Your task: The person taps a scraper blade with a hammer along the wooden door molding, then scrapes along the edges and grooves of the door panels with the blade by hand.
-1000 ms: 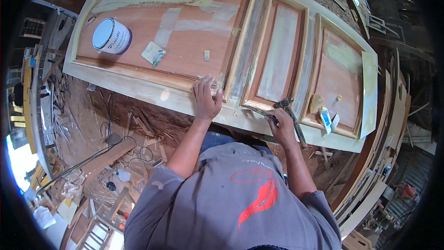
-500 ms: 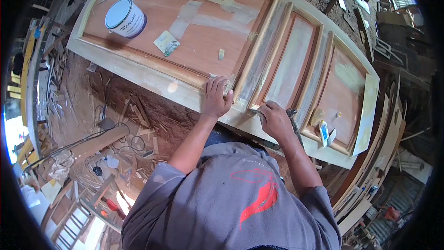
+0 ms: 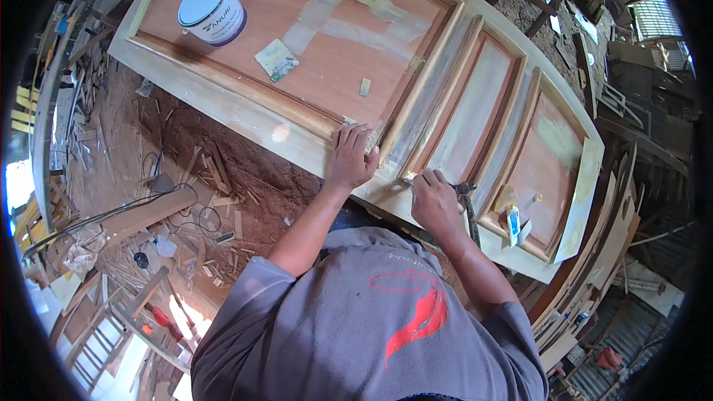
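Observation:
A panelled wooden door point(image 3: 297, 122) lies flat in front of me. My left hand point(image 3: 353, 156) rests on its near edge, fingers spread over the corner of the large panel's moulding. At the lower corner of the narrow middle panel, my right hand point(image 3: 437, 202) is closed round a small tool, mostly hidden, whose tip touches the frame. A hammer point(image 3: 469, 208) lies just right of that hand. On the large panel stand a white putty tin point(image 3: 214, 16), a smeared square piece point(image 3: 276, 60) and a small block point(image 3: 365, 87).
On the right panel lie a white and blue tube point(image 3: 513, 224), a yellowish lump point(image 3: 506, 197) and a small yellow cap point(image 3: 537, 197). A pale strip point(image 3: 579, 200) crosses the door's right end. Boards point(image 3: 594, 252) lean at the right. Wood scraps and cables cover the ground at left.
The view has turned, so the door appears more slanted. My right hand has moved left, away from the hammer, along the door's near edge. My left hand stays at the moulding corner.

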Demonstrator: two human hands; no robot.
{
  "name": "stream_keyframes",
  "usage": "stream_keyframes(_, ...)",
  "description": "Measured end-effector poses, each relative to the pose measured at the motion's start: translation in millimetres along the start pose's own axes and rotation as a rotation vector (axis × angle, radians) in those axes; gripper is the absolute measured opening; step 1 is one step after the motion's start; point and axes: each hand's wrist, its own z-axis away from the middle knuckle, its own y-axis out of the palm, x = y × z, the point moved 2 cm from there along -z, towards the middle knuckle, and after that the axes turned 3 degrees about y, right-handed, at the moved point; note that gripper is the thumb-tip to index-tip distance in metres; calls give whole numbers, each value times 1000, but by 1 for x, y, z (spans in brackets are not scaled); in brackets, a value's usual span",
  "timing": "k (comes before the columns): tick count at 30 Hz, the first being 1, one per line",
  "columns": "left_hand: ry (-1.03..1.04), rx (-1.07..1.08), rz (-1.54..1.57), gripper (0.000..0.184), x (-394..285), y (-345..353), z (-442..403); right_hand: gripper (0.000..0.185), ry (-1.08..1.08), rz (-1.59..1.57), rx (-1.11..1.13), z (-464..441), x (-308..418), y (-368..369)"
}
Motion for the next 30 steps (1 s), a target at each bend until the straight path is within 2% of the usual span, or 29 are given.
stream_keyframes(4, 16, 15, -26, 43, -3, -2, -2, 13, -18, -71, -29, 1, 2, 5)
stream_keyframes(7, 34, 14, -35, 42, -7, -1, -2, 13, -53, -26, 69, 3, 0, 5)
stream_keyframes(10, 53, 40, -12, 48, -6, -2, -1, 12, -102, -283, 97, 10, -29, -5)
stream_keyframes(15, 117, 183, -11, 64, -14, -6, 4, 13, 178, -516, -7, 58, -58, -16)
stream_keyframes(18, 147, 248, -13, 75, -24, -1, -1, 12, 475, -673, -15, 79, -76, 1)
stream_keyframes(19, 150, 265, -6, 79, -27, 1, 0, 13, 456, -649, -43, 80, -78, 4)
stream_keyframes(22, 113, 251, -9, 86, -38, 12, 0, 18, 608, -805, -32, 74, -78, 4)
stream_keyframes(25, 129, 288, -45, 85, -38, 14, 0, 20, 640, -791, -2, 63, -100, 17)
stream_keyframes(28, 132, 320, -26, 80, -34, 10, 0, 20, 713, -1079, -129, 60, -108, 32)
stream_keyframes(30, 121, 312, -12, 78, -34, 11, 0, 22, 728, -1074, -175, 65, -109, 40)
